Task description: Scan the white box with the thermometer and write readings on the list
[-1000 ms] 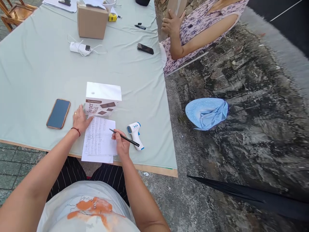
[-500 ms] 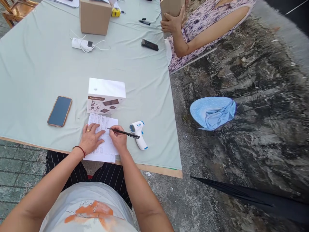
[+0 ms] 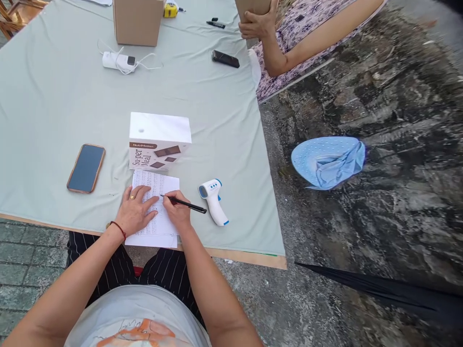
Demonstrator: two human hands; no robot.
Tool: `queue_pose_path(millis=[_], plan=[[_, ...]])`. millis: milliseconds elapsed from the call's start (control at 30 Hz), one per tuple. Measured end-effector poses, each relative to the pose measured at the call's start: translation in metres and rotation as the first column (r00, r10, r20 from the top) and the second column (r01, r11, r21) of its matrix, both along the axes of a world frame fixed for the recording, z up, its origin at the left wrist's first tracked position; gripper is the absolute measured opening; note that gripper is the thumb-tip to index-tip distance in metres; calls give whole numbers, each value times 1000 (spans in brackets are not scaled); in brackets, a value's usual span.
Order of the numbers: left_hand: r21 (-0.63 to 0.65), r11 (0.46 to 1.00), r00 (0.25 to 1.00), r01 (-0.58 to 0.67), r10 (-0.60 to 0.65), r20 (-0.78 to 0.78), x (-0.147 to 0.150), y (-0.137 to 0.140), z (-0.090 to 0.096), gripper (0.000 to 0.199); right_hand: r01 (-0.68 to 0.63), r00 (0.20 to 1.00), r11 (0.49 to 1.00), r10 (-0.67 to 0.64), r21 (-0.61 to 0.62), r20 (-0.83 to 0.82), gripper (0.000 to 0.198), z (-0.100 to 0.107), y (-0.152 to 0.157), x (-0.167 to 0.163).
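My left hand (image 3: 136, 212) lies flat with fingers spread on a sheet of paper (image 3: 167, 222) covered in small writing. A ring and a red bracelet are on that hand and wrist. My right hand (image 3: 176, 210) rests on the sheet's right side, its fingers closed around a black pen (image 3: 190, 205). The pen's tip points left, at the paper; whether it touches cannot be made out. Just beyond the paper stands a white box (image 3: 159, 127) with chocolate pieces printed on its front. A white and blue infrared thermometer (image 3: 214, 202) lies right of my right hand.
A smartphone (image 3: 86, 168) lies at left on the pale cloth-covered table (image 3: 72, 111). Farther back are a white device with a cable (image 3: 118, 61), a cardboard box (image 3: 139, 24), a yellow tape measure (image 3: 170, 9) and a black device (image 3: 225, 59). Another person's hand (image 3: 258, 25) holds a carton.
The view has shifted slightly. My left hand stays on the paper, and the pen in my right hand has changed angle a little. The other person still holds the carton.
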State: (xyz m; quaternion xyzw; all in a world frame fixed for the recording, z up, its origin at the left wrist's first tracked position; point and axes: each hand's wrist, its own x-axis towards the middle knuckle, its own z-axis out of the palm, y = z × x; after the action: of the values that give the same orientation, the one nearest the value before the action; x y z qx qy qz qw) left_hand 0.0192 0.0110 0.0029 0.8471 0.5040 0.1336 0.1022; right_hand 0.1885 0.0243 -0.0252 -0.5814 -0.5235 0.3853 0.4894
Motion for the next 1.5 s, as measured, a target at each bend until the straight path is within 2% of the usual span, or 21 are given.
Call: queue_pose_path(millis=[633, 1500], plan=[[133, 991, 998, 31, -23, -61, 1, -1, 0, 36, -10, 997, 999, 7, 42, 73, 6, 1, 1, -1], [128, 991, 997, 35, -26, -76, 1, -2, 1, 37, 27, 996, 998, -32, 54, 88, 5, 1, 2, 0]])
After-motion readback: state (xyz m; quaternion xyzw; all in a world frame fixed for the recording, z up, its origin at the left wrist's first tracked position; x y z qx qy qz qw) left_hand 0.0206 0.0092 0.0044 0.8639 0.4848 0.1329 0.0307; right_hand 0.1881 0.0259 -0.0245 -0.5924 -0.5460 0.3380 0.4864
